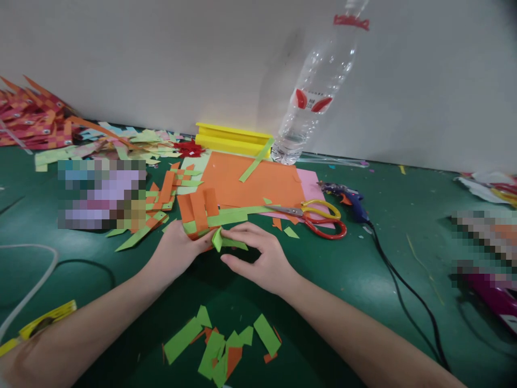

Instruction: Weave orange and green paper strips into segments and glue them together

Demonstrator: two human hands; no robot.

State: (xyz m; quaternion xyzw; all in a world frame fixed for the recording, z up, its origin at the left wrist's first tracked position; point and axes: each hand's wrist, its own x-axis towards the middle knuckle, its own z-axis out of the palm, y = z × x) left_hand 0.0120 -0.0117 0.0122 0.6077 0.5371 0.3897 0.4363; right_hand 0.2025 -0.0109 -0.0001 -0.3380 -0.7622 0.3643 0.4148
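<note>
Left hand (pixel 177 250) gripping a woven piece of orange and green paper strips (pixel 198 209), well in from the green tabletop's (pixel 355 285) far edge. Right hand (pixel 264 258) half open, fingertips at the piece's folded green end, thumb apart. Red-and-yellow-handled metal scissors (pixel 302 212) at flat orange paper sheet's (pixel 252 180) near right corner.

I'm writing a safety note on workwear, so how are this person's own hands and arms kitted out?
The left hand and right hand are bare, with no gloves. No watch or bracelet shows on either wrist, and no sleeve covers the visible left forearm or right forearm.
</note>
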